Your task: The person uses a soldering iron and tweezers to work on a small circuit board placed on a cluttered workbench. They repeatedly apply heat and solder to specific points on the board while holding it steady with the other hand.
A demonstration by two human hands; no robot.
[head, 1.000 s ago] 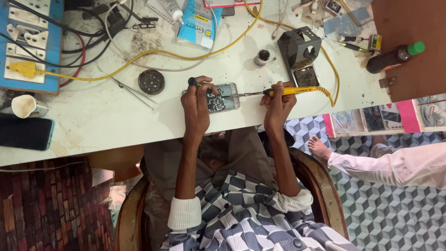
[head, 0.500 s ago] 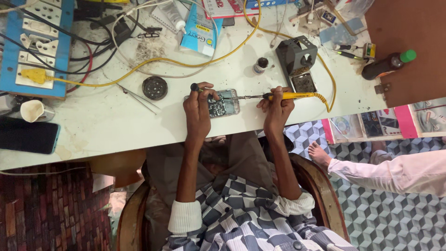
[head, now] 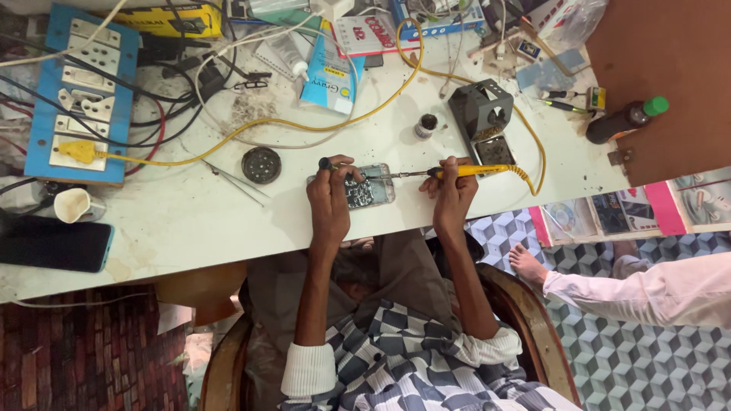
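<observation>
Nearest the camera are the checked sleeves and white cuffs of the person at the wooden chair [head: 533,320], forearms reaching up to the white workbench [head: 190,221]; the left hand [head: 329,199] is closed over one end of the opened phone [head: 365,189], pinning it flat near the bench's front edge, and its fingers also pinch a thin black-tipped tool, too small to identify; the right hand [head: 451,192] is wrapped shut around the yellow soldering iron [head: 464,171], the metal tip lying across to the phone's exposed board; by my reading the soldering is midway, since the phone is open with its insides bare and no cover is fitted, and whether any joint is finished cannot be told; just beyond stand a round black tin [head: 261,164], a small bottle [head: 427,125] and the iron stand [head: 481,114]; farthest back, the blue socket board [head: 80,91] takes the iron's yellow cable [head: 289,122]; another person's foot [head: 529,266] and pale sleeve show at the right.
</observation>
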